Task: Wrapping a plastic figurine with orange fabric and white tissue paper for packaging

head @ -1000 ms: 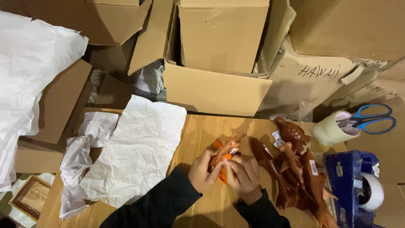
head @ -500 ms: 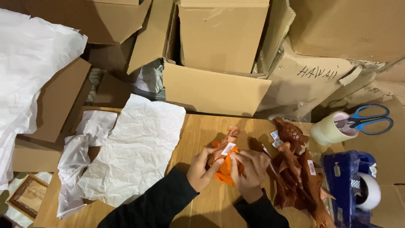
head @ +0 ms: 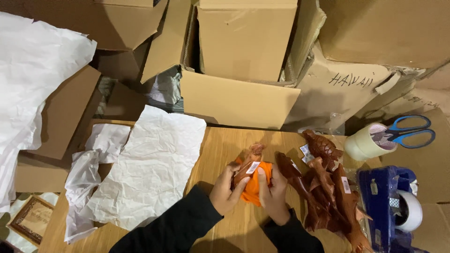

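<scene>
Your left hand [head: 226,189] and right hand [head: 273,192] both clasp a small brown carved wooden figure [head: 248,166] wrapped in orange cloth [head: 255,187] above the wooden counter [head: 220,145], beside crumpled white paper [head: 150,164].

Open brown cardboard boxes [head: 243,70] are standing stacked behind the wooden table. One tilted box [head: 349,86] at right is bearing black handwriting. Small white rectangular labels are sticking to the carved figure being held [head: 253,167] and to the neighbouring carvings [head: 345,184].
</scene>
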